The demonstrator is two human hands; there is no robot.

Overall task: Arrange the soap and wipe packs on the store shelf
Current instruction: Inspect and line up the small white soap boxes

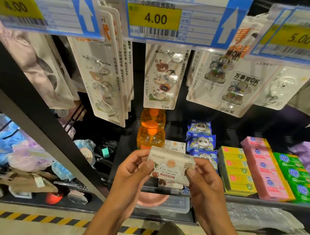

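A: What's the held thing like?
B: A brick-shaped cream soap pack (171, 166) in a soft matte wrapper, held at the front of the shelf (255, 199).
A: And the hands?
B: The left hand (130, 169) and right hand (205, 179) each pinch one end, thumbs on the face and fingers curled behind. Both forearms reach up.
A: Around it?
B: Two clear orange pump bottles (151, 137) behind and three glossy blue wipe packs (201, 141) beside, then three yellow boxes (236, 170), four pink boxes (264, 167) and three green boxes (297, 175).
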